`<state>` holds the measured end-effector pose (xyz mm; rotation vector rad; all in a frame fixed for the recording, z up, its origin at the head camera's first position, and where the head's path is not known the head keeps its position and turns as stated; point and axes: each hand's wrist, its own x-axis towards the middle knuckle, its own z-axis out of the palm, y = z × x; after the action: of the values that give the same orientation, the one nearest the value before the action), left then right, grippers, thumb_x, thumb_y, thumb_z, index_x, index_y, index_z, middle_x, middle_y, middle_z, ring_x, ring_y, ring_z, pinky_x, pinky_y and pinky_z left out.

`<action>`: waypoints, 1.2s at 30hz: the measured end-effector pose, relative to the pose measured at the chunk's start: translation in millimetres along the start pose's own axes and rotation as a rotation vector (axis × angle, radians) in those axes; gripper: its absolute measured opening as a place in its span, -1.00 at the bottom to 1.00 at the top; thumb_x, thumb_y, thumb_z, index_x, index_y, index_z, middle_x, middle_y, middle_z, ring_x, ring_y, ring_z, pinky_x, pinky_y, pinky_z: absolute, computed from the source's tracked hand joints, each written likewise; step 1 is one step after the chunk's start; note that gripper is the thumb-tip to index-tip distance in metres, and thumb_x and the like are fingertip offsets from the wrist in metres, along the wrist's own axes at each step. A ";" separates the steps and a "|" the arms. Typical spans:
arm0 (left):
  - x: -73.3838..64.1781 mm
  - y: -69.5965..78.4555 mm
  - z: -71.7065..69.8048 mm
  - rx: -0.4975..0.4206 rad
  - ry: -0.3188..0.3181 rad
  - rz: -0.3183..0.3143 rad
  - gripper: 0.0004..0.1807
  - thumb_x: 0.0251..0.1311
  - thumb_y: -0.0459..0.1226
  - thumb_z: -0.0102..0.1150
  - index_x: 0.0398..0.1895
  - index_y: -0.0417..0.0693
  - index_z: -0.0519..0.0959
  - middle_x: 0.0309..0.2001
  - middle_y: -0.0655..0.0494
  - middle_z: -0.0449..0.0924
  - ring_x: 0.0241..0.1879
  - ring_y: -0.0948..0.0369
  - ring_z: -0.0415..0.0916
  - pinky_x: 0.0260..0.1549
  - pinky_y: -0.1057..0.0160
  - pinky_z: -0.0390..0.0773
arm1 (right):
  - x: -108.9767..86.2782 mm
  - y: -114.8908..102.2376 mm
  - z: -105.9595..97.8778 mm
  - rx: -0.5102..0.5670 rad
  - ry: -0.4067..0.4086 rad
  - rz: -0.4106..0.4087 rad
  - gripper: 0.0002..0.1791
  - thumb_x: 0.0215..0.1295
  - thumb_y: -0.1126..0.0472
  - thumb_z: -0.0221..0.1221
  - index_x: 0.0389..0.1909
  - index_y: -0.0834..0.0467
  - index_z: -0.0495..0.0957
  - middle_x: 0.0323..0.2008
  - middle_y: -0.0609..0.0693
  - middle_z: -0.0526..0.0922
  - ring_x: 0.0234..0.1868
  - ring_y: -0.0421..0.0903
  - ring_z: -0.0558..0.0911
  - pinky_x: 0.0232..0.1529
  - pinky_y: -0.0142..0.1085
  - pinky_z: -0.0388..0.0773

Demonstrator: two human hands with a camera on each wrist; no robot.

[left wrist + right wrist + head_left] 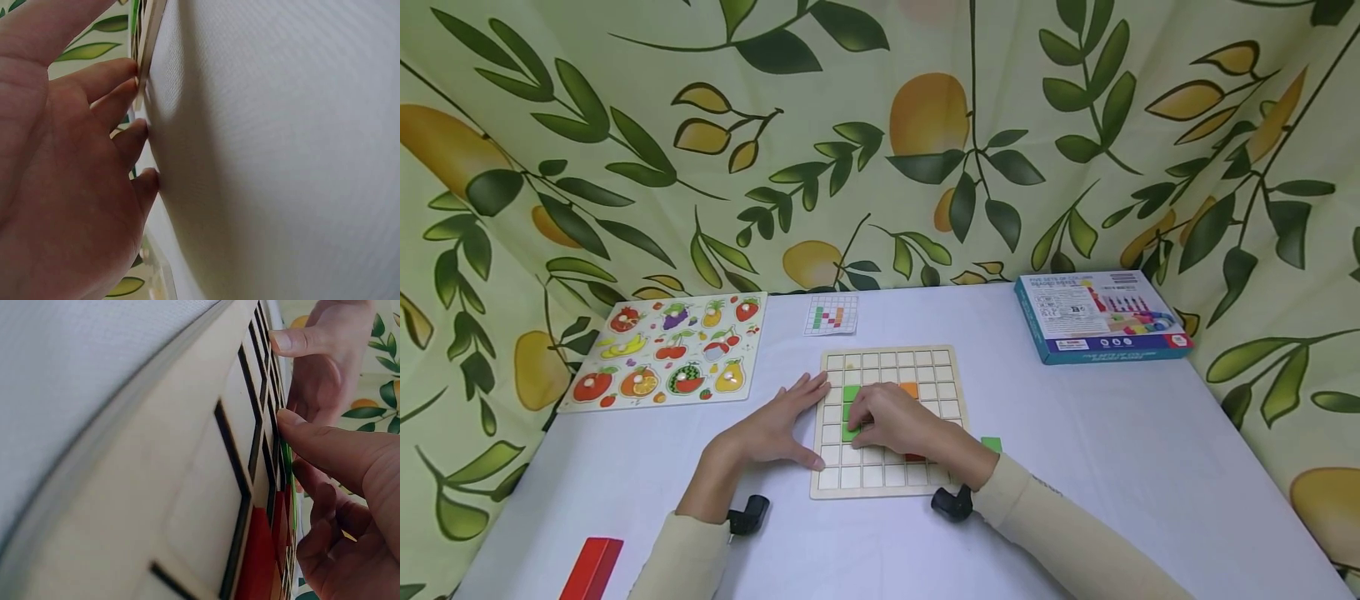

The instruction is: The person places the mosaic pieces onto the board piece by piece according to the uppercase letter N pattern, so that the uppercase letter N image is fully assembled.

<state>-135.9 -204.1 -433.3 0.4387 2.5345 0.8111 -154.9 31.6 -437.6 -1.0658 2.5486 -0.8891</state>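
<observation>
A wooden grid board [880,494] lies on the white table. Green square tiles [852,392] form a column at its left, and an orange tile [910,389] and a red tile [914,457] show around my right hand [898,421]. That hand pinches the lowest green tile [848,434] of the column between thumb and index finger, at the board's surface. More red tiles [253,556] sit in the grid in the right wrist view. My left hand [767,429] spreads along the board's left edge, its thumb and fingertips touching the rim. My right hand hides part of the grid.
A loose green tile [992,444] lies right of the board. Behind it is a pattern card [831,316]. A fruit puzzle board [655,354] is at left, a blue-sided box [1101,317] at back right, a red block [591,569] at front left. A patterned curtain [850,167] hangs behind.
</observation>
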 end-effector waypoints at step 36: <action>0.7 -1.1 2.4 0.023 0.016 -0.004 0.29 -0.23 -0.01 0.67 0.62 0.01 0.12 0.70 0.17 -0.12 0.71 0.01 -0.31 0.66 -0.19 -0.20 | -101.7 93.6 -75.8 0.030 0.036 0.208 -0.39 -0.01 -0.12 0.54 0.13 -0.15 0.67 0.17 -0.17 0.68 0.24 -0.07 0.55 0.29 0.01 0.57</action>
<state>-135.5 -203.6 -436.0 0.4357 2.5603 0.7880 -168.6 188.6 -437.1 -0.7650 2.6073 -0.8949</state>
